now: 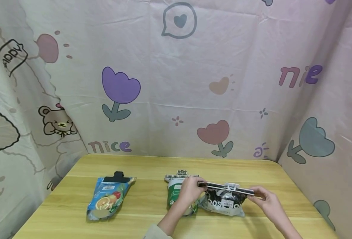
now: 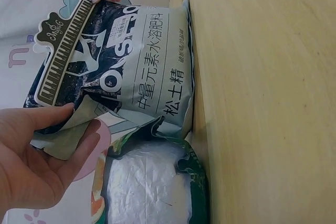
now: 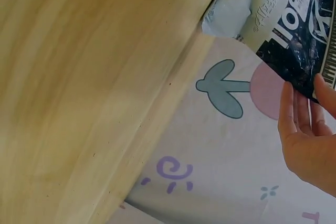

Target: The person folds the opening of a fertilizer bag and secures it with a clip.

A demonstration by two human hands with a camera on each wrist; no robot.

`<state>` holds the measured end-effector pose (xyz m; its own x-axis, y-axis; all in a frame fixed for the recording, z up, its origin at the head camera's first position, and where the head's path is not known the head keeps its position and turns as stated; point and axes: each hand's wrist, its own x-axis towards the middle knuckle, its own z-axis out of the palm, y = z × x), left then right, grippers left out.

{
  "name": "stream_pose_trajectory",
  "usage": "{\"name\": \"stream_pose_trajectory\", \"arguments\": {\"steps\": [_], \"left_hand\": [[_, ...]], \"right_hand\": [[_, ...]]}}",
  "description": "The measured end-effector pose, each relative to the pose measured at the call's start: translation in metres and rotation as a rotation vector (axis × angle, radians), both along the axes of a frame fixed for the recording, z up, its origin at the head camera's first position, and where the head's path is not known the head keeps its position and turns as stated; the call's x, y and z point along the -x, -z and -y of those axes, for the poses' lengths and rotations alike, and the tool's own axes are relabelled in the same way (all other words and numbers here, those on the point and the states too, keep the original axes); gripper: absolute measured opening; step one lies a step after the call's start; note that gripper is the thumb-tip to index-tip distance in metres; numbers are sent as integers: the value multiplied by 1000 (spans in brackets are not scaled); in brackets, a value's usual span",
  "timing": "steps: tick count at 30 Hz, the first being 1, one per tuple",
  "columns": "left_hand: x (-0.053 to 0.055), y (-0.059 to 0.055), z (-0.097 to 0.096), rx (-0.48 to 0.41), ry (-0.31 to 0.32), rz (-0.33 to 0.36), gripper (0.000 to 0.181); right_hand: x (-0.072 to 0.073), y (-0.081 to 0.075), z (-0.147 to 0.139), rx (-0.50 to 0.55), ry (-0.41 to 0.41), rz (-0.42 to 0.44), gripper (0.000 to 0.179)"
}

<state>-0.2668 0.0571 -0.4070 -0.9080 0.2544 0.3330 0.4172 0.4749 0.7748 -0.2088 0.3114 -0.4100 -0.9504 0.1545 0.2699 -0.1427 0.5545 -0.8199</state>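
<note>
A black-and-white fertilizer bag [image 1: 223,203] stands at the right of the table, its top folded under a piano-key-patterned clip [image 2: 64,56]. My left hand [image 1: 189,191] pinches the bag's upper left corner, thumb in front and fingers behind, as the left wrist view shows. At the opposite upper corner, my right hand [image 1: 265,198] pinches the bag beside the clip's end; its thumb and fingers [image 3: 302,111] straddle the dark plastic. Just left of this bag, a green-and-white bag [image 1: 173,192] bears a similar clip [image 1: 182,175] and is partly hidden by my left hand.
Farther left lies a blue bag [image 1: 106,201] with fruit pictures, closed by a black clip [image 1: 117,178]. All the bags are on a light wooden table [image 1: 146,219]. A patterned curtain [image 1: 170,83] hangs behind the table and along its sides.
</note>
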Motion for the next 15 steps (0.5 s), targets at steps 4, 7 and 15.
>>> {"name": "stream_pose_trajectory", "arguments": {"steps": [4,7,15], "left_hand": [[0,1,0,-23,-2,4,16],[-1,1,1,-93,2,51,15],[-6,2,-2,-271,-34,225,26]], "right_hand": [[1,0,2,53,-8,86,23],[3,1,4,125,-25,179,27],[44,66,-36,344,-126,189,21]]}}
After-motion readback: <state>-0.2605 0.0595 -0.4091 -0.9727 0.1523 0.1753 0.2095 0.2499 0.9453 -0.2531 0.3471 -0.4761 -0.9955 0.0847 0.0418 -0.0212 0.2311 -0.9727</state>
